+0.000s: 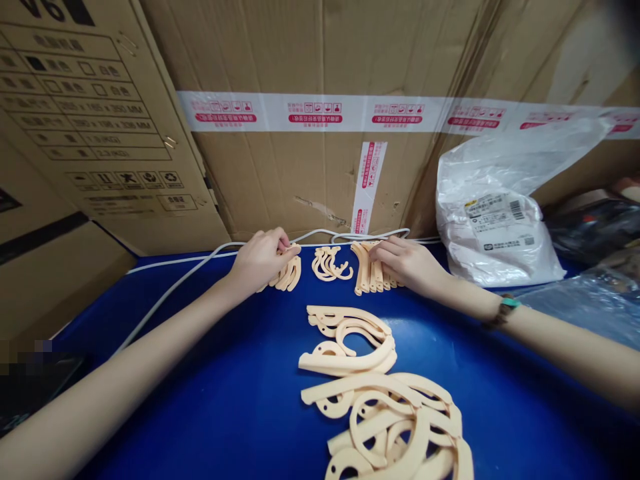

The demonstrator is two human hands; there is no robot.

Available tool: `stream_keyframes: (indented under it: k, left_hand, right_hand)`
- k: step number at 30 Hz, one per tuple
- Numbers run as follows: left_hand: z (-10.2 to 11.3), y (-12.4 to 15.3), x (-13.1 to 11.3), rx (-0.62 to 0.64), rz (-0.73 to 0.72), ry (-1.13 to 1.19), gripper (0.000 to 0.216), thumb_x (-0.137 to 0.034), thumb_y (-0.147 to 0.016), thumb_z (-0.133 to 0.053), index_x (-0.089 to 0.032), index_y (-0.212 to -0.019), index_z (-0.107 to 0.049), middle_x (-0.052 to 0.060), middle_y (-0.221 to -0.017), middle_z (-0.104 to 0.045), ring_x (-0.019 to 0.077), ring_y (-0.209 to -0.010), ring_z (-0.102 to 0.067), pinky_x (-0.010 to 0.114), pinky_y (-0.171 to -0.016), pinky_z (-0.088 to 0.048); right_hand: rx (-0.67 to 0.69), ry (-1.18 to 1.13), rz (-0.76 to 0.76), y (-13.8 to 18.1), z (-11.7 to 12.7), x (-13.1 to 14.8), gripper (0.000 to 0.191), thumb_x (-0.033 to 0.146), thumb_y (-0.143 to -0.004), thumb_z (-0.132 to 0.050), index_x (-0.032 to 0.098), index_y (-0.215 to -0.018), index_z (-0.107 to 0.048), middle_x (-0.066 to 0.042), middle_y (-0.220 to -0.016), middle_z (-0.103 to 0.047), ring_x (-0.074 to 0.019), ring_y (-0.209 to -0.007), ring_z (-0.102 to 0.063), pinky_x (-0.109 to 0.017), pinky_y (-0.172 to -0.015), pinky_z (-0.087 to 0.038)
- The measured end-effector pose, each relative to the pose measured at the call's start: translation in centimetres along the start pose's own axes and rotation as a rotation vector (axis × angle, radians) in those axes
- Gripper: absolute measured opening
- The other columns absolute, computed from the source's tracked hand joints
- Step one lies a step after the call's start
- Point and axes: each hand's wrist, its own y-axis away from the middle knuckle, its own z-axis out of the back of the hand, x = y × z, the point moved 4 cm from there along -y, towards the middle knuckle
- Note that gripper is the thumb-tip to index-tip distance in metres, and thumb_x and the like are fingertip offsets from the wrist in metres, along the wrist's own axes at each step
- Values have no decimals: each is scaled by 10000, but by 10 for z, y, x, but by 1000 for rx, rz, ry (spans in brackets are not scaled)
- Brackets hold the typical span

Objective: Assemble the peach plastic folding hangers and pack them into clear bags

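Observation:
Both of my arms reach forward over a blue table (210, 400). My left hand (260, 257) is closed on a small stack of cream plastic hook-shaped parts (289, 275) at the far edge. My right hand (407, 261) lies with its fingers pressed on another upright stack of the same parts (367, 270). Between the two hands sits a small loose group of curved parts (330, 263). Nearer to me, a larger heap of cream curved parts (380, 400) lies on the table.
Large cardboard boxes (320, 133) with white printed tape wall off the back and left. A white cable (175, 283) runs along the far table edge. A white plastic bag with a label (493, 227) and clear plastic wrap (580, 300) lie at the right.

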Motion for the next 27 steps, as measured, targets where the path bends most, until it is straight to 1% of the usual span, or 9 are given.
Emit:
stream_keyframes:
  k: [2,4,8,11,13,16,19,23,27]
  left_hand:
    - [2,7,-14,14,-117,15,203,-403,-895,-541,-201,-915,-552,59,-963,-644,254,-966,-551,345,-812,-406]
    - [2,17,-29,69,-237,39,191,-374,-905,-547,-198,-980,-553,56,-1034,-630,248,-1025,-534,359,-887,-401]
    - [0,40,-55,279,-441,102,163,-314,-903,-589,-238,-1047,-590,9,-1107,-645,204,-1059,-570,321,-933,-419]
    - [0,53,-63,447,-489,138,193,-278,-914,-585,-241,-1101,-614,24,-1182,-640,207,-1102,-586,319,-949,-430]
    - [1,55,-65,491,-473,146,212,-280,-932,-563,-230,-1131,-617,48,-1227,-627,224,-1134,-580,339,-968,-428]
    - [1,49,-70,398,-454,120,268,-300,-959,-527,-204,-1199,-599,73,-1248,-626,240,-1158,-570,369,-994,-423]
    - [-10,37,-82,266,-498,69,355,-339,-966,-521,-163,-1271,-569,107,-1290,-606,265,-1213,-527,405,-1030,-399]
    - [-34,24,-98,244,-570,63,451,-357,-928,-596,-128,-1314,-550,120,-1338,-580,268,-1277,-471,397,-1100,-323]
    - [-47,19,-102,232,-588,69,440,-345,-918,-611,-106,-1286,-575,127,-1299,-609,277,-1274,-474,409,-1101,-318]
  right_hand:
    - [16,-20,10,0,-1,1,204,114,-942,-439,144,-986,-636,-122,-1008,-681,-253,-936,-591,-356,-789,-484]
    - [25,-47,9,1,-1,2,217,107,-945,-437,147,-1014,-639,-116,-1056,-673,-243,-983,-599,-336,-804,-494]
    - [41,-88,-4,2,-1,3,240,102,-945,-437,159,-1033,-652,-114,-1110,-667,-225,-1004,-627,-324,-824,-513]
    - [51,-105,-15,1,-2,4,247,96,-935,-447,165,-1042,-659,-114,-1105,-675,-220,-997,-644,-325,-823,-523]
    - [56,-110,-24,1,-2,5,249,98,-932,-452,165,-1053,-659,-115,-1104,-678,-221,-997,-649,-328,-822,-527]
    - [57,-112,-38,2,-2,5,250,111,-936,-449,166,-1058,-659,-120,-1103,-680,-228,-995,-650,-345,-828,-531]
    - [53,-117,-56,3,-1,5,252,115,-932,-458,162,-1076,-659,-127,-1107,-680,-234,-1002,-654,-356,-829,-538]
    - [54,-126,-76,5,-2,4,245,133,-935,-475,162,-1103,-652,-127,-1107,-682,-231,-996,-664,-343,-823,-542]
    - [62,-144,-86,6,-5,2,245,147,-945,-460,166,-1106,-643,-124,-1118,-679,-229,-1019,-660,-346,-843,-538]
